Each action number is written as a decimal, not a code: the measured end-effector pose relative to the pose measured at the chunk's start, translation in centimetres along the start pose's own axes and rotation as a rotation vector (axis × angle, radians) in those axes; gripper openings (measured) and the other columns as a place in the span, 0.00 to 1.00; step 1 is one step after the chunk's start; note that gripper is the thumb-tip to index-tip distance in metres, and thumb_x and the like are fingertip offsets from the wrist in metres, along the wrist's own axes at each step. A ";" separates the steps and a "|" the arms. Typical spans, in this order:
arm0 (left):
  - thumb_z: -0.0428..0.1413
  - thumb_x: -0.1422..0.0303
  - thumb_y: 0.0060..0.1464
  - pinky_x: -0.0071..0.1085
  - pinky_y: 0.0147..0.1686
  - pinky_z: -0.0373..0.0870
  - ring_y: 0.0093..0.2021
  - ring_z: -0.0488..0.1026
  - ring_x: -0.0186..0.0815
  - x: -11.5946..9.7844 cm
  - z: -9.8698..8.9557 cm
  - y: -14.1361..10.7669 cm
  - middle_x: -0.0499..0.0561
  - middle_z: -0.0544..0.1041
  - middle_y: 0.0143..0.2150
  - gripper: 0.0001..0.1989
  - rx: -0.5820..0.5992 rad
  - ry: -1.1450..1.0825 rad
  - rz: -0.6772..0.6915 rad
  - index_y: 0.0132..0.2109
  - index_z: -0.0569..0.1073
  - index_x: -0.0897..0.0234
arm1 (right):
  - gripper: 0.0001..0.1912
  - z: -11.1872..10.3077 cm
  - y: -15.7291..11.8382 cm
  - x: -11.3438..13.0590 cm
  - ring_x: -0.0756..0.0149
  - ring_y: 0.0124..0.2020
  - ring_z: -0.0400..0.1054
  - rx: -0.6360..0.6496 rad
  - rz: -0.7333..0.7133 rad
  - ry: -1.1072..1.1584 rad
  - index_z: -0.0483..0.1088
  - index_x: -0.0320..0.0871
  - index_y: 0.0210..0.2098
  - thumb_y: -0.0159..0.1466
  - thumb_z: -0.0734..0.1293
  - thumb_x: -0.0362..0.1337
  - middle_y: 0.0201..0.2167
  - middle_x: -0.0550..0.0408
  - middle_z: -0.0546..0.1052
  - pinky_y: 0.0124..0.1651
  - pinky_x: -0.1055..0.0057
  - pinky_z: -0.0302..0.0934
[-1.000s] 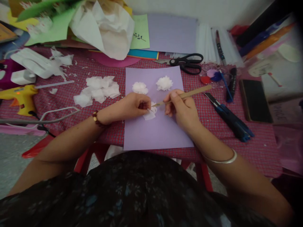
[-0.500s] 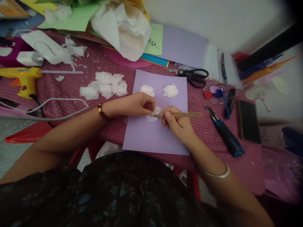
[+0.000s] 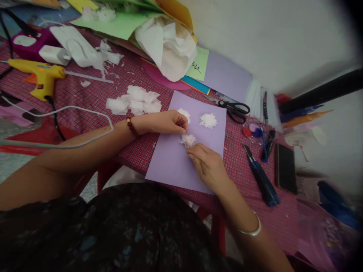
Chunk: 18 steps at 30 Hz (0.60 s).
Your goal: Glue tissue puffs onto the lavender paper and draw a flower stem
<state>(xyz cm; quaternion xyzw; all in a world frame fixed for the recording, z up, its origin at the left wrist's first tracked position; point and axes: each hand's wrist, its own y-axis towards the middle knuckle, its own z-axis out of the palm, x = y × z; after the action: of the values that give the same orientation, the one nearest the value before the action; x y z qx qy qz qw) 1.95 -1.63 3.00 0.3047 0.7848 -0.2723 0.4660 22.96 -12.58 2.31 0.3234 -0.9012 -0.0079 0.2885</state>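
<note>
On a lavender sheet of paper [image 3: 170, 162] lies a small ruffled white tissue flower [image 3: 188, 141] between my hands. My left hand [image 3: 177, 121] is closed just above it, fingers curled and thumb pressed in; what they pinch, if anything, is hidden. At its lower right edge, my right hand [image 3: 208, 164] has its fingers pressed together, their contents hidden. Two fuller white tissue flowers rest higher on the sheet: a right one [image 3: 208, 120] in plain sight and a left one [image 3: 185, 115] partly behind my left hand.
Loose tissue pieces [image 3: 136, 100] and a yellow glue gun [image 3: 42, 77] with its cable lie left. Scissors [image 3: 234, 109], a utility knife [image 3: 261, 177] and a phone [image 3: 285, 168] lie right. Crumpled white paper [image 3: 170, 49] sits at the back, below the wall.
The wooden stick that was in my right hand no longer shows. My right hand has turned over and moved lower, its fingertips now at the flower's edge. The whole view has tilted.
</note>
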 end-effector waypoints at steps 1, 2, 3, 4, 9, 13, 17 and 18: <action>0.55 0.69 0.49 0.25 0.24 0.60 0.23 0.65 0.29 0.1 0.0 0.0 0.48 0.72 0.25 0.04 0.002 -0.007 0.002 0.31 0.72 0.65 | 0.13 0.1 0.0 0.1 0.62 0.34 0.66 0.016 -0.036 -0.084 0.69 0.44 0.40 0.71 0.54 0.36 0.35 0.49 0.73 0.37 0.65 0.60; 0.55 0.69 0.49 0.25 0.24 0.61 0.23 0.65 0.29 0.1 0.0 0.0 0.48 0.73 0.25 0.04 0.005 -0.010 0.009 0.31 0.72 0.65 | 0.13 0.2 0.0 0.2 0.62 0.33 0.65 0.031 -0.069 -0.165 0.69 0.44 0.39 0.71 0.54 0.36 0.34 0.48 0.73 0.36 0.64 0.60; 0.55 0.69 0.49 0.25 0.25 0.61 0.24 0.66 0.29 0.2 0.0 0.0 0.48 0.73 0.25 0.04 0.007 -0.011 0.020 0.31 0.72 0.66 | 0.13 0.2 0.0 0.3 0.61 0.32 0.65 0.047 -0.096 -0.234 0.69 0.43 0.38 0.71 0.54 0.35 0.33 0.48 0.73 0.36 0.64 0.59; 0.56 0.69 0.49 0.25 0.25 0.62 0.24 0.67 0.29 0.2 0.1 0.0 0.48 0.74 0.26 0.04 0.008 -0.011 0.035 0.31 0.72 0.66 | 0.14 0.3 0.0 0.4 0.60 0.32 0.64 0.059 -0.114 -0.283 0.69 0.43 0.37 0.70 0.54 0.35 0.32 0.48 0.73 0.36 0.63 0.59; 0.56 0.69 0.49 0.24 0.25 0.62 0.24 0.67 0.28 0.6 0.3 0.2 0.47 0.74 0.26 0.04 0.001 -0.037 0.046 0.32 0.72 0.67 | 0.12 -0.3 -0.1 0.5 0.61 0.34 0.66 0.061 -0.053 -0.088 0.69 0.44 0.39 0.70 0.55 0.36 0.34 0.49 0.72 0.38 0.64 0.61; 0.54 0.72 0.51 0.24 0.24 0.61 0.24 0.65 0.27 0.7 0.4 0.3 0.46 0.73 0.25 0.03 -0.011 0.008 0.052 0.32 0.72 0.67 | 0.10 -0.9 -0.8 0.2 0.64 0.31 0.68 -0.079 0.093 0.191 0.69 0.47 0.41 0.71 0.56 0.37 0.31 0.53 0.73 0.34 0.67 0.62; 0.51 0.77 0.54 0.21 0.29 0.65 0.28 0.68 0.27 0.2 0.6 -0.1 0.44 0.74 0.27 0.07 -0.054 0.094 0.087 0.32 0.73 0.66 | 0.09 -0.7 -1.5 -0.3 0.65 0.24 0.66 -0.204 0.177 0.340 0.70 0.49 0.38 0.70 0.59 0.40 0.25 0.57 0.72 0.28 0.67 0.61; 0.51 0.77 0.54 0.21 0.30 0.65 0.29 0.69 0.26 0.0 0.7 -0.2 0.44 0.75 0.27 0.07 -0.062 0.112 0.083 0.32 0.73 0.65 | 0.10 -0.6 -1.4 -0.4 0.65 0.23 0.65 -0.239 0.192 0.393 0.71 0.49 0.37 0.70 0.59 0.41 0.23 0.57 0.71 0.27 0.67 0.61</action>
<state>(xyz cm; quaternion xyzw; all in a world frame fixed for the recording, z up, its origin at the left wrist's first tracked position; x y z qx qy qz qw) 2.22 -2.26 2.73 0.3370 0.8044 -0.2107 0.4416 24.36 -13.35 2.32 0.1950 -0.8471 -0.0239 0.4937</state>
